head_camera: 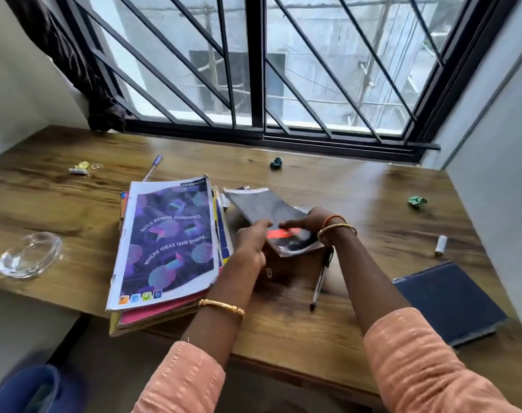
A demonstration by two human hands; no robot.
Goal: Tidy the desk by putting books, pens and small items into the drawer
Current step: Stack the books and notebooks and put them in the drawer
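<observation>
Nearest, right of the book stack [167,248]: a dark blue notebook [450,305] flat at the desk's [283,329] near right corner. Between it and the stack, a pen [321,281] lying on the wood, tip toward the near edge.

Just right of the stack, lifted off the wood: a grey-covered book [265,211], thin, soft, bent, with a red patch near its lower end and a white strip at its far edge; blurred, so no lettering readable. Left hand [252,245] gripping its near left edge, fingers curled, thumb on the cover. Right hand [309,220] gripping its right side, thumb on top beside the red patch, fingers curled beneath.

The stack itself: several books piled, topmost purple with "BUILD BEYOND BOUNDARIES" printed, pink and yellow covers showing below, near end overhanging the desk edge.

Left of the stack, a clear glass dish [30,254]. Well right of it, a small white tube [441,245] and a green crumpled scrap [417,201]. Beyond the stack, a purple pen [153,166], wrappers [82,168] to the far left, and a dark green wad [276,163] near the window [258,84].
</observation>
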